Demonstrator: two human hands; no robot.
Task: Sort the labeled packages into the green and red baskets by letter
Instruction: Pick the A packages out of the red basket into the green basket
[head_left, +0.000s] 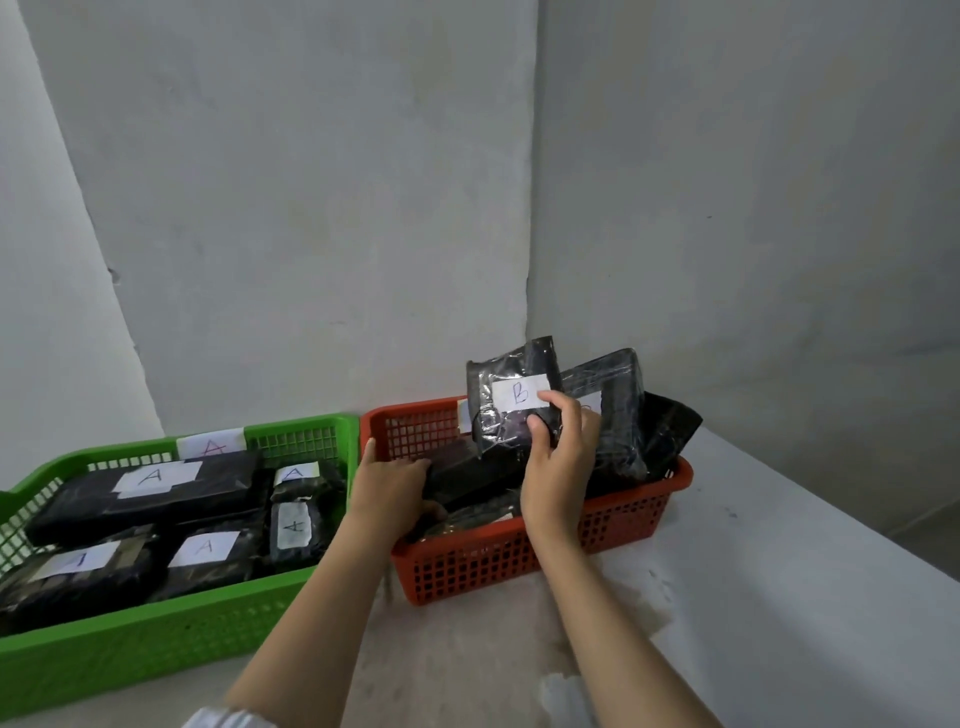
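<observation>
Right hand (561, 457) pinches the B-labeled package (511, 397) upright over the red basket (524, 558); left hand (387, 488) grips a dark package (467, 475) inside. Best: shift that aside, slot B down flat.

We see two baskets of moulded plastic lattice: the green basket (171, 639) has a smooth, faintly satin wall, and the red basket (519, 561) beside it on the right looks matt. The packages in the green basket (150, 493) are wrapped in black film with a dull sheen, each bearing a matt white paper label. Above the red basket, the package marked B (511, 400) is sheathed in clear glossy plastic that wrinkles and catches highlights over a dark content; its label is plain white paper. The surface (779, 597) under the red basket appears pale, matt and slightly mottled. Behind the red basket, the wall (311, 208) looks like flat, chalky painted plaster.
</observation>
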